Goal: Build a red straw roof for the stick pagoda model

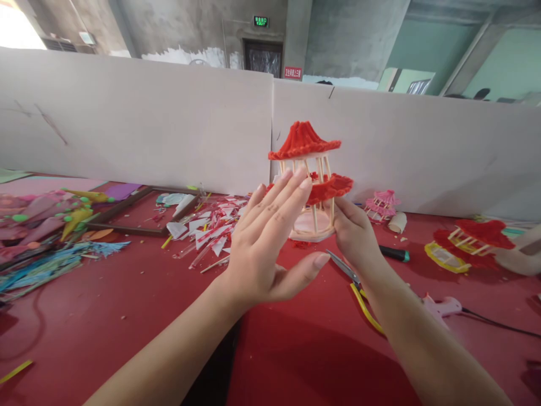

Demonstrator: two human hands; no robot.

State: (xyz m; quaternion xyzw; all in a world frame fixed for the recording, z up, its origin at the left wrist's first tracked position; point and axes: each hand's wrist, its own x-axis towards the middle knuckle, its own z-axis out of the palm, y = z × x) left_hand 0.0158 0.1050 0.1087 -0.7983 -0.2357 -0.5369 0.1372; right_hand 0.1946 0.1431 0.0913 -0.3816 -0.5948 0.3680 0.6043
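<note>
A small model pavilion (305, 141) with two red fuzzy roofs, thin wooden posts and a pale round base is held up above the red table. My right hand (355, 232) grips it at the right side of its lower tier, fingers closed round the edge and partly hidden behind it. Flat and stretched out, my left hand (270, 242) is in front of the pavilion's left side, its thumb apart from the fingers. It covers part of the lower roof and posts; whether it touches them I cannot tell. Yellow-handled scissors (359, 293) lie below my right hand.
A pink glue gun (443, 305) with a cord lies at right, near another red-roofed model (475, 242). Behind stands a small pink model (381, 204). Scraps (211, 228), a dark frame (127, 228) and blue strips (54, 262) cover the left. A white partition (147, 124) closes the back.
</note>
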